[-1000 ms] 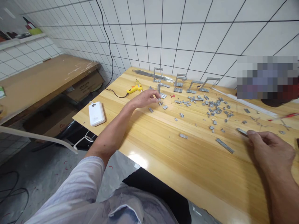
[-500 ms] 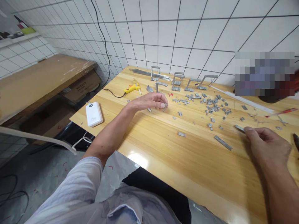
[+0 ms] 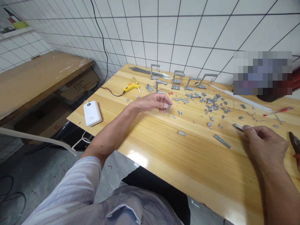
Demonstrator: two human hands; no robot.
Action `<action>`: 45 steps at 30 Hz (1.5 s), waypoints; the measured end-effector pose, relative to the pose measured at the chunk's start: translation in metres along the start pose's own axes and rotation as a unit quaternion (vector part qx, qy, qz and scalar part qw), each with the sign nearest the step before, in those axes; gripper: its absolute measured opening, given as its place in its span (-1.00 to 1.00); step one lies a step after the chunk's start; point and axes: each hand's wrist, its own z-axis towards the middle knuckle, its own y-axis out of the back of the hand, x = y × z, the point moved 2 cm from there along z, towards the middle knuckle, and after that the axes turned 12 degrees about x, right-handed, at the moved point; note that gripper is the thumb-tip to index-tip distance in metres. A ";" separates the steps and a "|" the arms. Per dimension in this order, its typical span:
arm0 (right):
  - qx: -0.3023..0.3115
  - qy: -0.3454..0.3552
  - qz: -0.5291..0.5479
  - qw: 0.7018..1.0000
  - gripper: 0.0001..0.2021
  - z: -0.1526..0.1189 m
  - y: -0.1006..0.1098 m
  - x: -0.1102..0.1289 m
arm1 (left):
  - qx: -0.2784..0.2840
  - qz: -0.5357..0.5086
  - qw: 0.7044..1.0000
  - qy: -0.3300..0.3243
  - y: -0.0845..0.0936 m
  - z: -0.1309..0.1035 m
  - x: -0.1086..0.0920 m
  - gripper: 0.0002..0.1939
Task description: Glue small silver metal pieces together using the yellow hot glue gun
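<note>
My left hand (image 3: 157, 102) pinches a small grey metal piece (image 3: 168, 108) above the middle of the wooden table. Between the thumb and fingers of my right hand (image 3: 266, 145) is a grey strip (image 3: 238, 127), its free end pointing left. A longer grey strip (image 3: 222, 141) lies on the table to the left of my right hand. One short flat piece (image 3: 182, 133) rests nearer the front. Behind my hands are scattered small grey pieces (image 3: 212, 107) and several upright bent metal frames, one of them (image 3: 161, 83) just behind my left hand.
A yellow glue gun (image 3: 132, 86) and a white power bank (image 3: 92, 113) are at the left. Thin metal rods (image 3: 150, 72) lie along the back edge. A red pen (image 3: 278, 111) and pliers (image 3: 294, 144) are at the right, near a dark and red object, partly blurred out.
My left hand has shifted slightly right, and the piece in its fingers now shows more clearly. My right hand still grips its strip. The camera view has moved a little.
</note>
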 end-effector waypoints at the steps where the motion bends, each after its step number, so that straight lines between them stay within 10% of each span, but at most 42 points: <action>1: -0.002 0.000 -0.006 1.000 -0.71 0.000 -0.001 0.000 | 0.005 0.004 1.000 0.003 -0.001 0.000 0.001 -0.67; 12: -0.021 0.113 -0.052 0.992 -0.85 0.004 0.000 -0.019 | 0.032 0.041 0.998 0.030 -0.017 0.009 0.004 -0.71; 18: 0.019 0.307 -0.069 0.949 -0.74 -0.048 0.005 0.032 | -0.003 -0.013 1.000 0.020 -0.019 0.014 0.005 -0.78; 25: 0.109 0.528 -0.099 0.837 -0.78 -0.118 -0.040 0.091 | 0.010 -0.060 0.998 0.006 -0.029 0.018 0.010 -0.71; 33: 0.077 0.521 -0.046 0.849 -0.80 -0.133 -0.084 0.109 | 0.027 -0.060 0.998 0.014 -0.049 0.021 0.007 -0.76; 45: 0.033 0.491 0.061 0.868 -0.82 -0.137 -0.089 0.088 | 0.040 -0.085 0.995 0.025 -0.068 0.032 0.013 -0.81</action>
